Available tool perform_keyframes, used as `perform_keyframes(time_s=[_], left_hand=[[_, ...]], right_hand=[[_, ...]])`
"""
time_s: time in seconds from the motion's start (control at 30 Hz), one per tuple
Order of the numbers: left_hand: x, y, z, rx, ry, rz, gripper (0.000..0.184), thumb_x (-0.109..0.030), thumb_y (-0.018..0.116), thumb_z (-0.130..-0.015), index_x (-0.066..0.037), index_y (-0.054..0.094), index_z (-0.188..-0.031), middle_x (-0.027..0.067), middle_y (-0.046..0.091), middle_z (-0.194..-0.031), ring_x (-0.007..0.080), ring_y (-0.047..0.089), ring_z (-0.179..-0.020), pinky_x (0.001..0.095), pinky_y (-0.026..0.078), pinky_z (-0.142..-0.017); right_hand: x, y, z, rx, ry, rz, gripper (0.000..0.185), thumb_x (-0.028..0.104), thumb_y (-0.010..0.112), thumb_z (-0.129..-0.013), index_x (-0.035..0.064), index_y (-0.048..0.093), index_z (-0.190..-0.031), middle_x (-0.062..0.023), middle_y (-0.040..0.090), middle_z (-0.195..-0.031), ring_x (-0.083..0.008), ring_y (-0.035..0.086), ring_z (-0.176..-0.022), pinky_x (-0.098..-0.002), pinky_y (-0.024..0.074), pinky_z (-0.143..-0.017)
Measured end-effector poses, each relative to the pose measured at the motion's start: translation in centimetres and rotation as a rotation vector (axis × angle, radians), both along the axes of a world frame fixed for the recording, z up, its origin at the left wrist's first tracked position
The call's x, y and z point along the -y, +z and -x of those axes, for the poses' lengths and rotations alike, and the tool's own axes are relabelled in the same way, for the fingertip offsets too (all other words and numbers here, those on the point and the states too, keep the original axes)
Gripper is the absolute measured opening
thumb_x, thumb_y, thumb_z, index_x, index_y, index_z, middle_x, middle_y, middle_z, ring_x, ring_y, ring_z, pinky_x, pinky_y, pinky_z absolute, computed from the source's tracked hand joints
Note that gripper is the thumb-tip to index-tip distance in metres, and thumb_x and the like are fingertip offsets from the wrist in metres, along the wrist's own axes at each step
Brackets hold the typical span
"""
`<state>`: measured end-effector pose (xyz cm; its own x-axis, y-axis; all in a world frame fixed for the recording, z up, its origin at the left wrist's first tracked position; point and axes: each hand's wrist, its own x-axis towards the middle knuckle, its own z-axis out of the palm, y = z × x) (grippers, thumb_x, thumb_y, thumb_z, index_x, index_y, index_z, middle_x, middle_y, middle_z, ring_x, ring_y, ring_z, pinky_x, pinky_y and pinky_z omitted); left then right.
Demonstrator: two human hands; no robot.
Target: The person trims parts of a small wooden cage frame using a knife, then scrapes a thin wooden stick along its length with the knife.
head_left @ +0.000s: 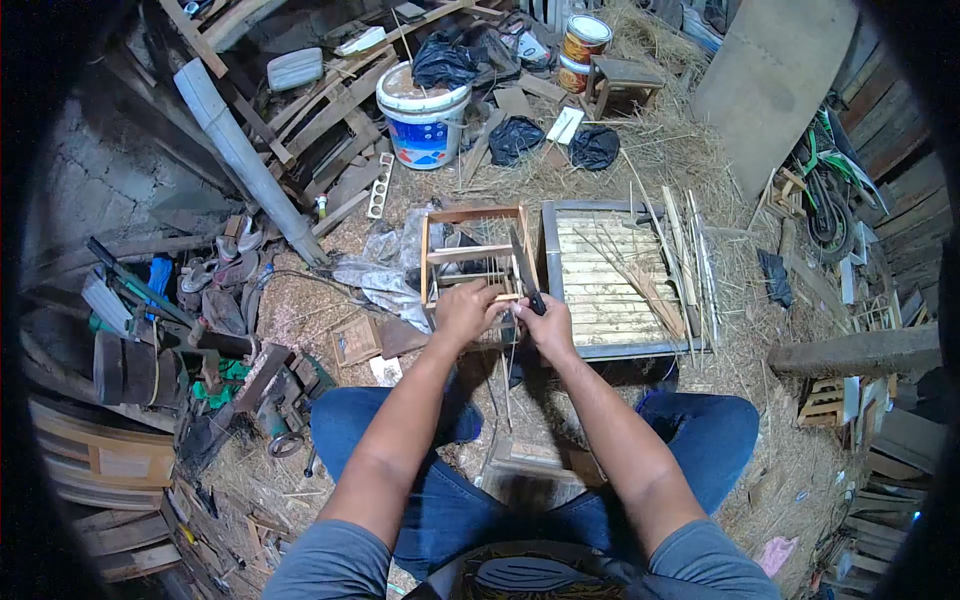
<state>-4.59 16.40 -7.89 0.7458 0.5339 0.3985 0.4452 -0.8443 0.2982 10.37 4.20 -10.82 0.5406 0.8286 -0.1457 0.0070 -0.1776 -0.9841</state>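
A knife [523,266] with a long dark blade is in my right hand [548,330]; its black handle sits in the closed fingers and the blade points away from me. Close beside it, my left hand [468,314] has its fingers closed on a thin wooden strip [508,297]. Both hands are at the near side of a small open wooden frame [426,248], which has a crossbar and thin rods inside. Thin sticks [507,385] hang or stand below the hands. Part of the frame is hidden by my left hand.
To the right stands a low slatted table [600,268] with long bamboo strips [672,250] on it. A white bucket [422,130] is behind, left of paint cans [585,42]. A wooden block [535,470] lies between my legs; tools and a vise-like metal piece [283,443] are left.
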Motion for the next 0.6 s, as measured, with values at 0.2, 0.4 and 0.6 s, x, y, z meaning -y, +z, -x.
perform_keyframes(time_s=[0.2,0.4,0.6], left_hand=[[1.4,0.9,0.4,-0.023,-0.089,-0.132,0.023,-0.039,0.074,-0.090,-0.018,0.075,-0.101,0.0028,0.061,-0.080,0.0263,0.067,-0.070,0.0407,0.053,-0.064],[2.4,-0.8,-0.1,-0.054,-0.187,-0.128,0.023,-0.037,0.074,-0.090,-0.017,0.074,-0.102,0.0037,0.061,-0.081,0.0250,0.067,-0.073,0.0390,0.051,-0.064],[4.0,1.2,-1.1,0.133,-0.059,-0.019,0.025,-0.035,0.080,-0.085,-0.010,0.079,-0.089,0.0077,0.064,-0.082,0.0311,0.066,-0.074,0.0423,0.052,-0.070]], right_hand=[[2.0,0.9,-0.4,0.036,-0.038,0.012,0.024,0.024,0.082,-0.088,0.0020,0.074,-0.093,-0.0021,0.068,-0.072,-0.0103,0.059,-0.066,-0.0306,0.0478,-0.063],[3.7,2.1,-1.0,0.017,-0.066,0.000,0.020,0.019,0.081,-0.088,0.0010,0.074,-0.092,-0.0017,0.070,-0.075,-0.0095,0.061,-0.070,-0.0295,0.0497,-0.066],[5.7,4.0,-1.9,-0.006,-0.107,-0.083,0.017,0.015,0.080,-0.089,-0.0001,0.075,-0.094,-0.0022,0.071,-0.077,-0.0095,0.062,-0.071,-0.0296,0.0506,-0.066]])
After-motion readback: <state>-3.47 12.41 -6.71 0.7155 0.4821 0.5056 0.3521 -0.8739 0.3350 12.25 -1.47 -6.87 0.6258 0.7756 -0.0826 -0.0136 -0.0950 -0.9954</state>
